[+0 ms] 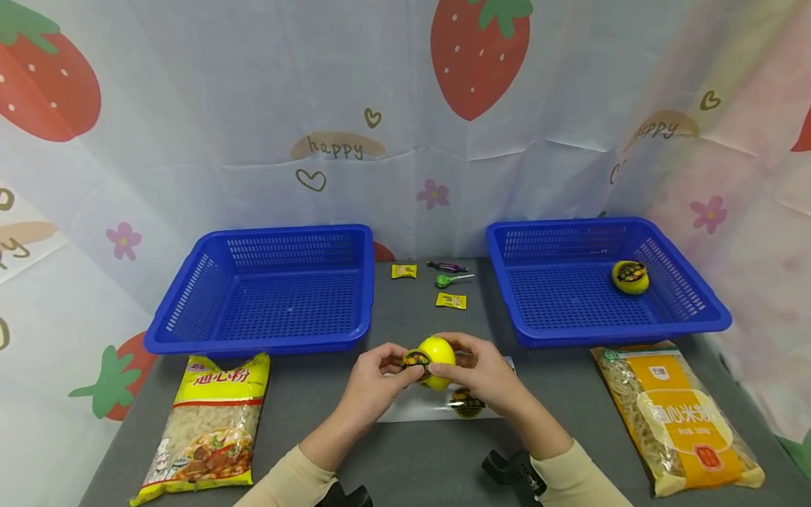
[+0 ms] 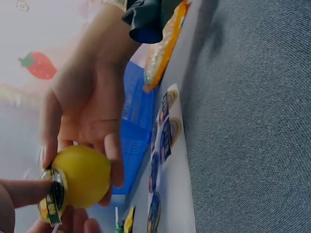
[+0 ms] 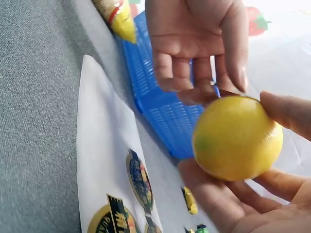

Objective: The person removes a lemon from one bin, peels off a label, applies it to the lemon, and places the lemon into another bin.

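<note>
Both hands met over the table's (image 1: pixel 418 451) near middle: the right hand (image 1: pixel 484 373) cradled a yellow lemon (image 1: pixel 434 359) steady, so the left hand (image 1: pixel 374 380) could pinch a sticker (image 1: pixel 415 360) against its skin. The sticker sheet (image 1: pixel 412 412) beneath lay half hidden; its print was unreadable.

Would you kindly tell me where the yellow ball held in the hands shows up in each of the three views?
Head: yellow ball at lower centre, between both hands.
Left wrist: the ball at lower left, a sticker on its left side.
Right wrist: the ball at right of centre, gripped by fingers.
Shared landmark: the white sticker sheet on the grey table, beneath the ball.
</note>
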`<state>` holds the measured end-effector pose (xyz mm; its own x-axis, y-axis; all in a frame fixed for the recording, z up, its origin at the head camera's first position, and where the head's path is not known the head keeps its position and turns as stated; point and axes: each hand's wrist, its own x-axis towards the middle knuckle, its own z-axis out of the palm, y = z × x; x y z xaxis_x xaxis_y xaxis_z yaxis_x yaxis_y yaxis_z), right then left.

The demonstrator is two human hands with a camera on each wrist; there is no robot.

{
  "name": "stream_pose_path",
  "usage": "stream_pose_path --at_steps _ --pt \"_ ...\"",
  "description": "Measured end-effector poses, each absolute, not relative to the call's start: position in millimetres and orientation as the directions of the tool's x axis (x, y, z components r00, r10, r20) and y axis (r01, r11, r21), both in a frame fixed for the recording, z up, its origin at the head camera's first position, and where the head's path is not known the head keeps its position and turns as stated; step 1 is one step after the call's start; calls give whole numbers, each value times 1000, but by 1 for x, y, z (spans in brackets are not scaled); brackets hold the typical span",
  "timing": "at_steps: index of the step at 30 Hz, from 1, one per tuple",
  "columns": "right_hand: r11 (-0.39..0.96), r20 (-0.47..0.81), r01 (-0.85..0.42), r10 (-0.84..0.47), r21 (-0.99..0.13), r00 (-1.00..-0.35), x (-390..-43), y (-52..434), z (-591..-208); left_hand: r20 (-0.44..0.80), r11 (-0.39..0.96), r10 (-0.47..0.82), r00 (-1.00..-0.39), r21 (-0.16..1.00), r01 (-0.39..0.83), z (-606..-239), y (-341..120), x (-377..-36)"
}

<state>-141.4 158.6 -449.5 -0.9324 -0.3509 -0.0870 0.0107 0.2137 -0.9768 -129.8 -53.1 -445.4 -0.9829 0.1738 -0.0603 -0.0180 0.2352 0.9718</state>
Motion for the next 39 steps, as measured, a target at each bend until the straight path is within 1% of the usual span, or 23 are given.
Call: stream_pose_path --at_steps 4,9,19,23,27,33,39 --pt "245 -56 -37 -363 -969 -930 -141 162 -450 -95 233 191 -977 971 -49 -444 -55 -130" --pt "230 -52 -40 -384 -972 -922 -140 162 -450 -98 213 193 -976 975 -56 -443 -55 -128" --pt "203 -35 -54 -409 -978 -912 -140 162 -448 -87 118 203 -975 991 -64 -440 -53 -126" --pt "194 -34 -53 -418 -979 -908 -140 163 -447 -87 126 195 -977 990 -63 -440 -53 -126" --pt "155 -36 -37 -444 -987 -895 -139 164 -447 -96 132 172 -980 989 -73 -439 -52 -126" --pt "74 -45 11 -479 -997 -877 -139 167 -448 -152 64 165 -975 988 -143 -436 -52 -128" --pt "12 -46 46 -494 -999 -869 -139 169 -448 -192 11 191 -963 981 -194 -433 -52 -129"
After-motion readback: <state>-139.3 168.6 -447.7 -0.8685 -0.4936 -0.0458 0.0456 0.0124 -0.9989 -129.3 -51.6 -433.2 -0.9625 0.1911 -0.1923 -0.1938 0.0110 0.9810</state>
